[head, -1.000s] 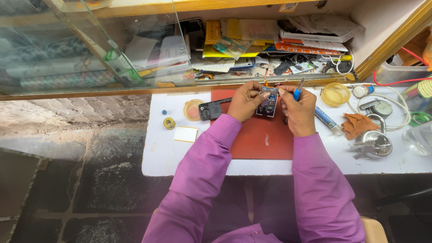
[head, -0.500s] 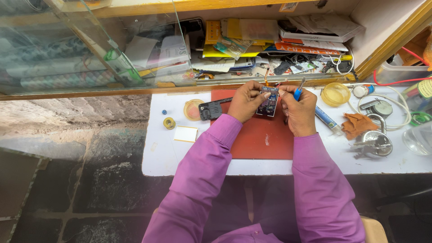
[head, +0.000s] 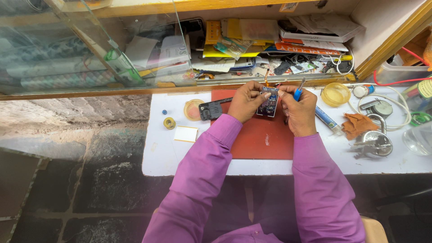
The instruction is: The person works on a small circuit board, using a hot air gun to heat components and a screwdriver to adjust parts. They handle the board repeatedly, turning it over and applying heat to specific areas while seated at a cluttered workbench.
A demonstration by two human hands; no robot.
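Note:
Over a red work mat point(head: 256, 139), both my hands hold a small dark circuit board point(head: 268, 104) with an orange flex strip sticking up from it. My left hand point(head: 245, 101) pinches the board's left and top edge. My right hand point(head: 299, 110) touches the board's right edge and also grips a blue-handled tool point(head: 298, 92) that points upward. Purple sleeves cover both my arms.
On the white tabletop point(head: 189, 153) lie a black part point(head: 210, 110), a round yellow lid point(head: 193, 109), a small solder reel point(head: 169, 123), a white card point(head: 186, 133), a blue tube point(head: 326, 119), an orange cloth point(head: 357, 124), a yellow dish point(head: 335, 93) and metal tools point(head: 371, 144). A cluttered shelf sits behind.
Both hands have stayed on the board with only slight finger shifts. Nothing else has moved.

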